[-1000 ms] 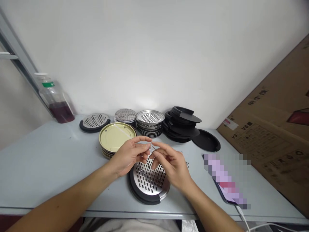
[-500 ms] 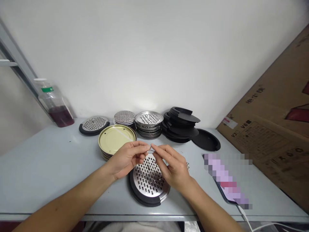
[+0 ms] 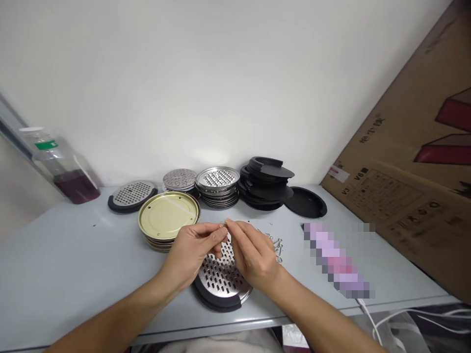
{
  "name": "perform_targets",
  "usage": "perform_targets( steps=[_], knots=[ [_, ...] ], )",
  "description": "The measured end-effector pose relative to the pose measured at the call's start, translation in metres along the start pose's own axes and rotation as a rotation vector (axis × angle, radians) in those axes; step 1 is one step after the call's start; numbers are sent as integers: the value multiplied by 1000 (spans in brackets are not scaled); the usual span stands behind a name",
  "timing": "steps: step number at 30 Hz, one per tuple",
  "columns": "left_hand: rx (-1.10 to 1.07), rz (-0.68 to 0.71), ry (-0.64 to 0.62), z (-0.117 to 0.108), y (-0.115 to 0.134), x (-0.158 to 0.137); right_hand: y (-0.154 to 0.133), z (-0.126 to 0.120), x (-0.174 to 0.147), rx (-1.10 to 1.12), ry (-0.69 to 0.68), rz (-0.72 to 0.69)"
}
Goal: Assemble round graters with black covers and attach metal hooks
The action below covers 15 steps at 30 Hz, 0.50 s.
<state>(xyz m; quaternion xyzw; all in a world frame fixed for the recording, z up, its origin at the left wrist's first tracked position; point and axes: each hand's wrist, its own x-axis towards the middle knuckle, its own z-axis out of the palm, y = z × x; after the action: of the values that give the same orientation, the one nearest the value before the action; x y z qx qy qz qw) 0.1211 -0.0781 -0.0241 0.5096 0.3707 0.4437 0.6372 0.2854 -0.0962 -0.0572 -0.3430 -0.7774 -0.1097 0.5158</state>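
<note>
Just above a round metal grater disc (image 3: 220, 282) with slotted holes, my left hand (image 3: 192, 251) and my right hand (image 3: 255, 252) meet fingertip to fingertip. Both are closed in a pinch on a small, thin metal wire piece, now mostly covered by the fingers. A black rim (image 3: 215, 300) wraps the disc's near left side; the disc lies flat at the table's front. Beyond my right hand sits a small pile of metal wire clips (image 3: 278, 249), partly hidden by that hand. Left of the disc, close to my left hand, stands a stack of gold-coloured round lids (image 3: 167, 215).
Along the wall are a rimmed grater disc (image 3: 133, 193), stacked metal grater discs (image 3: 218, 177), black covers (image 3: 270, 189) and one black tray (image 3: 307, 203). A bottle of dark liquid (image 3: 75, 184) stands left. At right are a blurred-out phone (image 3: 334, 260), its cable (image 3: 369, 316) and a large carton (image 3: 393, 196).
My fingertips have drawn closer together, covering the thin wire piece that showed between them. The view has shifted slightly, and more of the clip pile shows beside my right hand.
</note>
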Motion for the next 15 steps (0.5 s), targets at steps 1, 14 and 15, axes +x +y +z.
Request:
perform_targets(
  steps=[1,14,15],
  knots=[
    [-13,-3,-9,2,0,-1,-1,2,0,-5,-3,0],
    [-151,-96,-16,-16,10,16,-7,4,15,480,-28,307],
    [-151,-113,-39,-17,11,16,-6,3,16,475,-2,301]
  ],
)
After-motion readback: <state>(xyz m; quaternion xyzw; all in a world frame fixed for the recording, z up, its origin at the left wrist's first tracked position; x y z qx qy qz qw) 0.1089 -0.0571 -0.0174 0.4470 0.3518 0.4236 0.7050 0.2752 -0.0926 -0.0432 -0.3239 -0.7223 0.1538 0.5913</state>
